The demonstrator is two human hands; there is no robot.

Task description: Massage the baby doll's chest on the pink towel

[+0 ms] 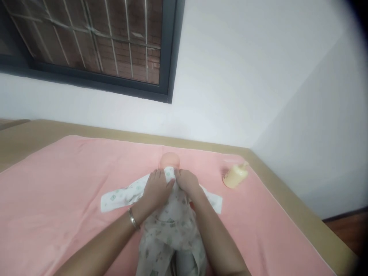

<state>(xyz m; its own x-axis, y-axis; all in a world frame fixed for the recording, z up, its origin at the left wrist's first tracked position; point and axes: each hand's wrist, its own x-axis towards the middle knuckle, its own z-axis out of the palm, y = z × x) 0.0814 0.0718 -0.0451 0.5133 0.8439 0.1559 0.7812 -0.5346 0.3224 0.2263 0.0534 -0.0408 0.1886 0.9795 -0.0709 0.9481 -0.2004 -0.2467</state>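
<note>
Grip: my left hand lies palm-down, thumb apart; my right hand curls, clamped or not I cannot tell remotely; beneath both, white printed cloth garment; just beyond, smooth, round, pink doll head.

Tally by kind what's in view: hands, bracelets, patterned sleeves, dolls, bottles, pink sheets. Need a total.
Hands: 2 (left hand, right hand)
Bracelet: 1
Patterned sleeves: 2 (picture-left sleeve, picture-right sleeve)
Doll: 1
Pale-yellow bottle: 1
Pink sheet: 1
Total: 8
</note>
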